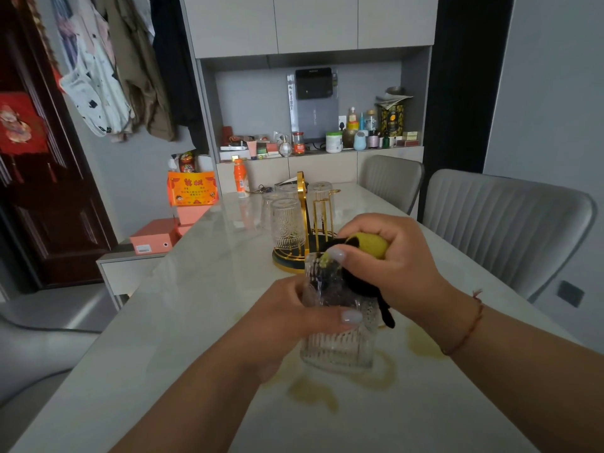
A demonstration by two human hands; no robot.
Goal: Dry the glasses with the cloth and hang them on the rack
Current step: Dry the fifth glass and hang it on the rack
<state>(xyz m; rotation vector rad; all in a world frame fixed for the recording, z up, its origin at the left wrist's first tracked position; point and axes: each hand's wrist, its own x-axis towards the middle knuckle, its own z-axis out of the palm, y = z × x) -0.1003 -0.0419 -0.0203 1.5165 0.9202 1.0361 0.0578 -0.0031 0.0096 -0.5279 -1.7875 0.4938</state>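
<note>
Nearest the camera, the pale table (183,338) carries yellowish marks under and around the work area; whether these are stains or veining in the surface cannot be determined. Above them, the left hand (287,318) is wrapped around the middle of a ribbed clear glass (340,341), thumb across the front wall, holding it tilted with its mouth turned up and away from the person. The glass appears to be held clear of the table, though contact at its base cannot be ruled out.

The right hand (392,263) is closed on a black and yellow cloth (367,246), pressing part of it into the mouth of the glass; a black tail of cloth hangs down beside the glass. Judgement: drying of the inside is in progress and hanging is not yet begun.

Just beyond, the gold rack (305,223) stands on its round base. At least three glasses (287,223) hang inverted on it, and at least one peg on the right side looks free.

Risks: a wet ribbed wall may slip in a one-handed grip while the cloth is twisted. The loose cloth tail could snag. The rack stands close, so a wide movement could knock the hung glasses.
</note>
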